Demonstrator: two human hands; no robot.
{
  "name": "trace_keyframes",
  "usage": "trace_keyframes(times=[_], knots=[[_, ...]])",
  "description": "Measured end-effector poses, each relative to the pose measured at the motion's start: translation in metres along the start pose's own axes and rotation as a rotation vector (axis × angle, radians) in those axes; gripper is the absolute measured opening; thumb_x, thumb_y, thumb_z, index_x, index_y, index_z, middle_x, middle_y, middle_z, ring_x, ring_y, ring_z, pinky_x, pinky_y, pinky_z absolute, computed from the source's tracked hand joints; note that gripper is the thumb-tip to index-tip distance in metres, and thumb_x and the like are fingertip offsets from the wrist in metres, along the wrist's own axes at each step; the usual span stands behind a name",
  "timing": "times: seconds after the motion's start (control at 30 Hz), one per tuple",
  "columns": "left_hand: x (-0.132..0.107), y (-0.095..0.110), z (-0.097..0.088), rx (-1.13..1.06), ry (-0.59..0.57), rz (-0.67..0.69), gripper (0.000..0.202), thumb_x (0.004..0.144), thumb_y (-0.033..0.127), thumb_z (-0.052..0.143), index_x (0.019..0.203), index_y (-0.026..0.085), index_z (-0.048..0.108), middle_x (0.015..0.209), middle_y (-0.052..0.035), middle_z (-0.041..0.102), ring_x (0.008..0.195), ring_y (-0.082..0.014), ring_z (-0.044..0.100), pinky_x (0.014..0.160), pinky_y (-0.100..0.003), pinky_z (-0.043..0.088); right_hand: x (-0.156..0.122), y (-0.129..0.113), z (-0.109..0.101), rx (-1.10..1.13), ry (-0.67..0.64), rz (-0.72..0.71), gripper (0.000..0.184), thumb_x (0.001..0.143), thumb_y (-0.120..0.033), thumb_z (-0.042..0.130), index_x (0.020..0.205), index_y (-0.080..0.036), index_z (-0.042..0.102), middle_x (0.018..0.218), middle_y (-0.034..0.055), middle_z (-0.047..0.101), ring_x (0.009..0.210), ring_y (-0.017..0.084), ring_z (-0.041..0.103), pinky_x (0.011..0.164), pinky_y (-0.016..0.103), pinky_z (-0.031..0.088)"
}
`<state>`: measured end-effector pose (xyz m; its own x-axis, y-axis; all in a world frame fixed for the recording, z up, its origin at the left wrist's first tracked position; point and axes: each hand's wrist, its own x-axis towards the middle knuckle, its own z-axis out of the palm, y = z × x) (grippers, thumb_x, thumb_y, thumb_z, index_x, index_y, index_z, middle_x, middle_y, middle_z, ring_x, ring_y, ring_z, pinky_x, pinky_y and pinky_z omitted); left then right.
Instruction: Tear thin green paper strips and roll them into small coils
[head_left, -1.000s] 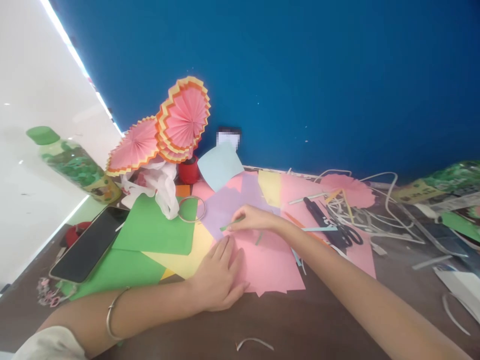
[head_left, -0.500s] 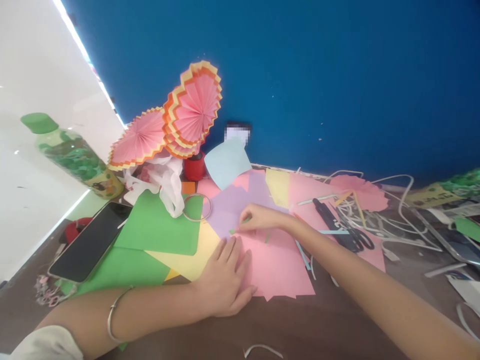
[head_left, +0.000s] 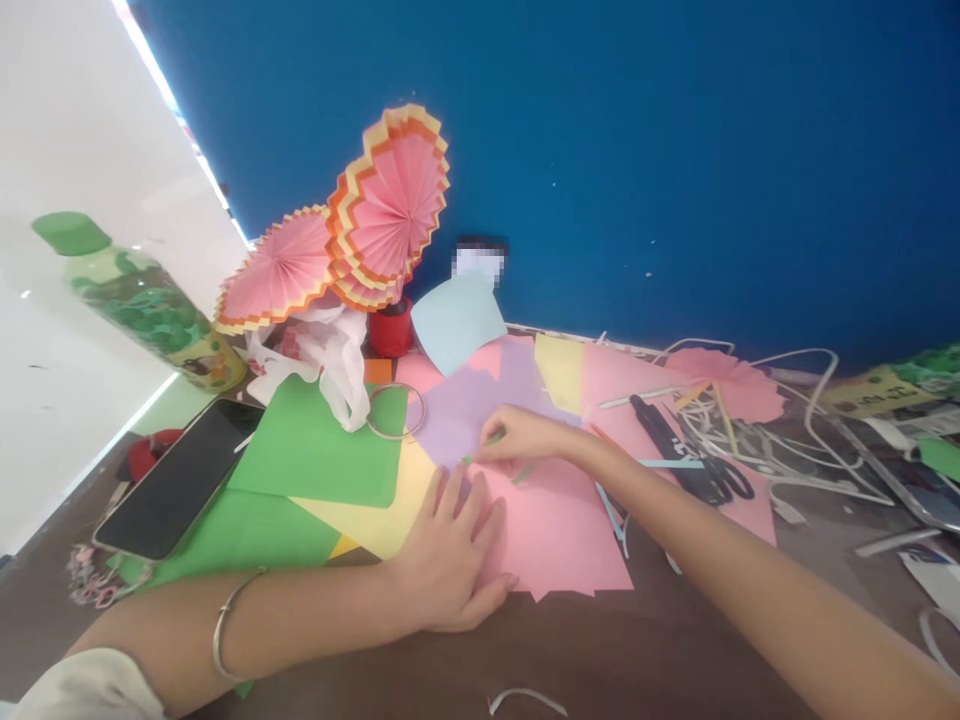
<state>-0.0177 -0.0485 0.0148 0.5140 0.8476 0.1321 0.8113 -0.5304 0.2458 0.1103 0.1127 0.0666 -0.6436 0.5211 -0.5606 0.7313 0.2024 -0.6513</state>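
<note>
My left hand (head_left: 454, 565) lies palm down with fingers spread, over the edge of the pink paper (head_left: 562, 540) and the yellow paper beside it. My right hand (head_left: 517, 438) is closed in a pinch just beyond it, low over the purple paper (head_left: 450, 415) and pink paper. A thin green paper strip (head_left: 523, 474) shows below and right of the pinching fingers, and a green bit shows at the fingertips. Most of the strip is hidden behind the hand. Green sheets (head_left: 322, 450) lie to the left, with a metal bangle (head_left: 397, 437) by their corner.
Pink pleated paper fans (head_left: 390, 215) stand at the back by a red pot (head_left: 390, 328). A phone (head_left: 180, 485) and a bottle (head_left: 146, 310) are left. Scissors (head_left: 682, 455) lie right, near tangled white strips (head_left: 742, 430). A blue wall (head_left: 675, 170) rises behind.
The green strip near my right fingers has swung to a more slanted position. Both hands stay in nearly the same places, and the view has shifted slightly.
</note>
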Motion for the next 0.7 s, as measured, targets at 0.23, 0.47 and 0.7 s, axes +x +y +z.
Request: trace_keyframes(times=[0.23, 0.47, 0.7], knots=[[0.0008, -0.001, -0.0011, -0.012, 0.005, 0.015, 0.066, 0.083, 0.054, 0.024, 0.132, 0.011, 0.034, 0.132, -0.0204, 0.038, 0.126, -0.0417, 0.022, 0.099, -0.062, 0.009, -0.0012, -0.0024, 0.0018, -0.011, 0.014, 0.016, 0.021, 0.061, -0.031, 0.057, 0.047, -0.016, 0.051, 0.045, -0.0031, 0.047, 0.044, 0.008, 0.04, 0.042, 0.021, 0.031], [0.0021, -0.0026, -0.0036, -0.031, -0.016, 0.04, 0.071, 0.081, 0.059, 0.023, 0.131, 0.01, 0.036, 0.133, -0.0205, 0.037, 0.128, -0.0431, 0.017, 0.098, -0.063, 0.009, -0.0011, -0.0026, 0.0036, -0.033, 0.035, 0.015, 0.02, 0.061, -0.029, 0.055, 0.046, -0.017, 0.049, 0.044, -0.0035, 0.046, 0.043, 0.007, 0.037, 0.042, 0.022, 0.028], [0.0027, -0.0021, -0.0037, -0.012, -0.028, 0.044, 0.072, 0.081, 0.061, 0.02, 0.129, 0.01, 0.038, 0.132, -0.0204, 0.037, 0.128, -0.0429, 0.016, 0.098, -0.062, 0.009, -0.0028, -0.004, 0.0061, -0.05, 0.07, 0.012, 0.023, 0.062, -0.029, 0.053, 0.043, -0.017, 0.047, 0.043, -0.0044, 0.041, 0.044, 0.007, 0.034, 0.043, 0.022, 0.025]])
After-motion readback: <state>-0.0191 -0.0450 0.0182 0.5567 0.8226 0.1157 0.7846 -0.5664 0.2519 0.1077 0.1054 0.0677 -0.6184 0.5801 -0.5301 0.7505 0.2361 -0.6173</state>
